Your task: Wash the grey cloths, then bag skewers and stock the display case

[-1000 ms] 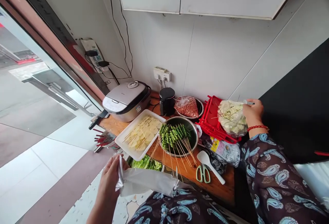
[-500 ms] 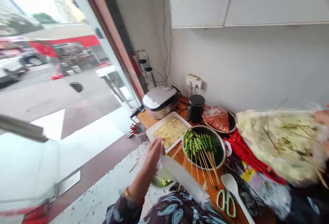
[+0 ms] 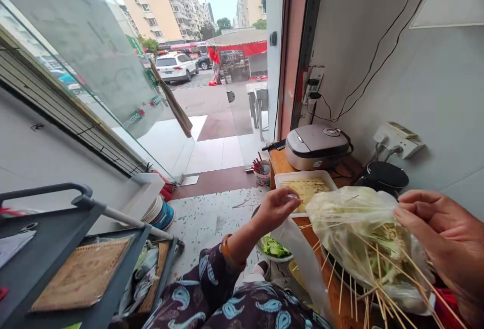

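Note:
My left hand (image 3: 275,209) is closed in a pinch on a long, thin clear plastic bag (image 3: 300,251), which hangs down toward the table. On the right, my right hand (image 3: 440,231) grips the edge of a clear bag of skewered cauliflower (image 3: 350,223). That bag is pale and full, with several bamboo skewers (image 3: 381,288) sticking out toward me. It hangs above the metal bowl, mostly hiding it. Behind my left hand lies a white tray (image 3: 282,180) of thin yellowish slices on sticks. Below that hand, a bowl (image 3: 260,243) holds green leaves (image 3: 275,247).
A rice cooker (image 3: 317,145) and a black lidded pot (image 3: 383,175) stand at the back of the wooden table (image 3: 282,160). A tub of red-ended sticks (image 3: 262,172) is beside the table. A grey cart (image 3: 91,263) stands left, near the glass door (image 3: 159,92).
My view has turned left. My right hand has brought the cauliflower bag leftward, close to my left hand and over the metal bowl. My left hand still holds the thin plastic bag.

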A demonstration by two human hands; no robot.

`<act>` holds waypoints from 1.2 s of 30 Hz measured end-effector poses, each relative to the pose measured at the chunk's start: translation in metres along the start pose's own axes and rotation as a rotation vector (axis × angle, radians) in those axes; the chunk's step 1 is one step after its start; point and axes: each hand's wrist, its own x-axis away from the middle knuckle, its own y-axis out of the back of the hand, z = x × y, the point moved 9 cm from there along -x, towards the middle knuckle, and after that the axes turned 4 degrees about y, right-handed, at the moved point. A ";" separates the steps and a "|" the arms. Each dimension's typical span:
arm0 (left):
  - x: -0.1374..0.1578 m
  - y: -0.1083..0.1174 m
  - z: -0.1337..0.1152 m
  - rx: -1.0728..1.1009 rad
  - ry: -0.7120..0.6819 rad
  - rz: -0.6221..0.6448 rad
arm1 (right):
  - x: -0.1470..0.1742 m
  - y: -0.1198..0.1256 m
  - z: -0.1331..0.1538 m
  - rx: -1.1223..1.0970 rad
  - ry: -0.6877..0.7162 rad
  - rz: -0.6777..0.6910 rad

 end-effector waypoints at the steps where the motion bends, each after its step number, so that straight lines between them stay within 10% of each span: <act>1: 0.003 0.001 -0.011 -0.047 -0.070 0.007 | 0.002 -0.019 -0.004 -0.020 -0.028 0.076; 6: 0.020 -0.004 -0.035 -0.307 -0.249 0.127 | 0.024 -0.107 -0.008 0.000 -0.004 0.387; 13: 0.057 0.032 0.002 -0.735 -0.148 0.182 | 0.071 -0.190 -0.025 0.016 -0.027 0.492; 19: 0.120 0.147 0.028 -0.820 -0.005 0.079 | 0.114 -0.290 -0.034 0.045 -0.134 0.660; 25: 0.205 0.281 0.005 -0.935 0.059 -0.215 | 0.176 -0.442 0.019 0.043 -0.003 0.965; 36: 0.320 0.411 -0.029 -1.352 0.297 -0.655 | 0.295 -0.658 0.114 -0.198 0.155 1.448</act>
